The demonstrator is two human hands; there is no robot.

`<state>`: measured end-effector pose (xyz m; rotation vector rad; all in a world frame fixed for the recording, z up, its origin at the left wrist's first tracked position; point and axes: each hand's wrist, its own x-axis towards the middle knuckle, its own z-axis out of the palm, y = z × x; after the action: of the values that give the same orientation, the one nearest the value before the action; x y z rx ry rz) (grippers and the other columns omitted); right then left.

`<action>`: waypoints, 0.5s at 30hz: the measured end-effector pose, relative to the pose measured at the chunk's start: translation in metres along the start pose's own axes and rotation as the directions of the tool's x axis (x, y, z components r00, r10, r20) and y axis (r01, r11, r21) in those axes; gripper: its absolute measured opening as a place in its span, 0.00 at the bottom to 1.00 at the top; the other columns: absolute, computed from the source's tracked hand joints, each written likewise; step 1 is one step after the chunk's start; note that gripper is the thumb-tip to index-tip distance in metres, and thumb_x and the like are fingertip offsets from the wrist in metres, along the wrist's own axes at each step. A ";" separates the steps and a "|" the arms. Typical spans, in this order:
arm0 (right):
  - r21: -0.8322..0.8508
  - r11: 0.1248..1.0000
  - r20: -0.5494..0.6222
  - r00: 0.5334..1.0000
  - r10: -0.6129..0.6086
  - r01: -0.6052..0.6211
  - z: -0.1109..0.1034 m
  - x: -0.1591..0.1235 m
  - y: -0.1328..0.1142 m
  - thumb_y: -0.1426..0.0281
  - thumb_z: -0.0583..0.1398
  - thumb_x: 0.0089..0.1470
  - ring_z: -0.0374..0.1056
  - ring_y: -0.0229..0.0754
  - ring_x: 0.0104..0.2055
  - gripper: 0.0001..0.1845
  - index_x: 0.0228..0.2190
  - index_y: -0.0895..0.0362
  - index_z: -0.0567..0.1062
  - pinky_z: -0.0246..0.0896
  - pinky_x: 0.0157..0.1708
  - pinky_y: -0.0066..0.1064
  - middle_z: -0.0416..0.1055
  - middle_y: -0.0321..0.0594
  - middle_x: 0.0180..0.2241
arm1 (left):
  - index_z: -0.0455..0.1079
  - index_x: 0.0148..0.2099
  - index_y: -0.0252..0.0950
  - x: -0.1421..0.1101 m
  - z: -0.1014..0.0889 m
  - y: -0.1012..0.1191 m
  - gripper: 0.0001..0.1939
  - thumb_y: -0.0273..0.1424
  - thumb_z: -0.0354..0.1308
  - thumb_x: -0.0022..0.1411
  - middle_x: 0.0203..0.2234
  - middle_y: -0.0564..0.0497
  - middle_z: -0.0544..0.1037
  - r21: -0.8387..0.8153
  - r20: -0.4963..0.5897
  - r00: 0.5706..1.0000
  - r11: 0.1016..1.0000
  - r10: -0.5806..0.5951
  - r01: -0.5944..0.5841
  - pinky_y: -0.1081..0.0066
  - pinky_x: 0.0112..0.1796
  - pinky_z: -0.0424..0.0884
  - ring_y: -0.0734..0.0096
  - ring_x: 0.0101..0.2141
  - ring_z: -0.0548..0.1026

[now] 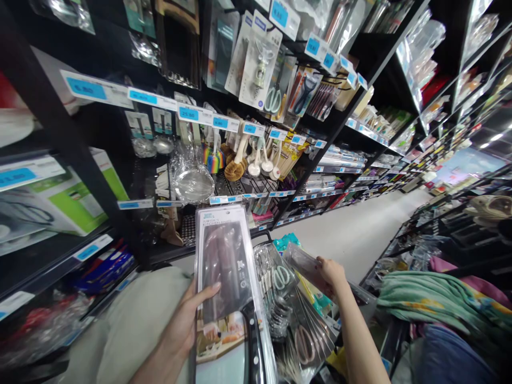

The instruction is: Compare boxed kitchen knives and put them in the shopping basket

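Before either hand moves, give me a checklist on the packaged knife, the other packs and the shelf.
1. Left hand has the knife pack in its grip, thumb across the front: ok.
2. Knife blade sealed inside its packaging: ok.
3. Right hand holds a clear flat pack: ok; contents: cannot tell.
4. Scissors packs below the hands stacked neatly: not ok, fanned loosely.
5. Free peg on the shelf: cannot tell.

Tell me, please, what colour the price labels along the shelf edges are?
The price labels are white with bright blue patches, seen best in the head view.
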<state>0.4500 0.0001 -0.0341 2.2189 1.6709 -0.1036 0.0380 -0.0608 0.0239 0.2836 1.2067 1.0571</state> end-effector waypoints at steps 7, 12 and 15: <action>0.065 0.997 -0.015 0.999 -0.047 0.048 0.009 0.001 -0.006 0.69 0.52 0.59 0.70 0.57 0.46 0.20 0.53 0.53 0.68 0.62 0.41 0.44 0.74 0.55 0.43 | 0.65 0.56 0.41 0.002 0.001 -0.001 0.31 0.24 0.63 0.49 0.36 0.49 0.79 -0.030 0.032 0.999 0.999 0.016 -0.015 0.67 0.30 0.78 0.64 0.29 0.79; 0.231 0.971 -0.046 0.997 -0.060 0.069 0.025 0.000 -0.029 0.68 0.55 0.59 0.71 0.52 0.44 0.21 0.53 0.57 0.68 0.60 0.42 0.37 0.75 0.53 0.41 | 0.65 0.56 0.42 0.002 -0.001 -0.004 0.31 0.24 0.64 0.49 0.38 0.50 0.79 -0.017 0.039 0.999 0.999 0.034 -0.033 0.66 0.30 0.78 0.64 0.31 0.79; 0.292 0.952 -0.071 0.995 -0.072 0.089 0.035 0.001 -0.040 0.68 0.53 0.61 0.70 0.45 0.45 0.20 0.53 0.57 0.66 0.58 0.42 0.31 0.74 0.50 0.42 | 0.63 0.57 0.43 0.002 -0.003 -0.004 0.32 0.26 0.64 0.49 0.42 0.48 0.78 0.020 0.027 1.000 1.000 0.015 -0.015 0.67 0.26 0.77 0.62 0.31 0.79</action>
<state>0.4179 -0.0008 -0.0770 2.3856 1.8852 -0.3318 0.0376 -0.0626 0.0185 0.3221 1.1932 1.0512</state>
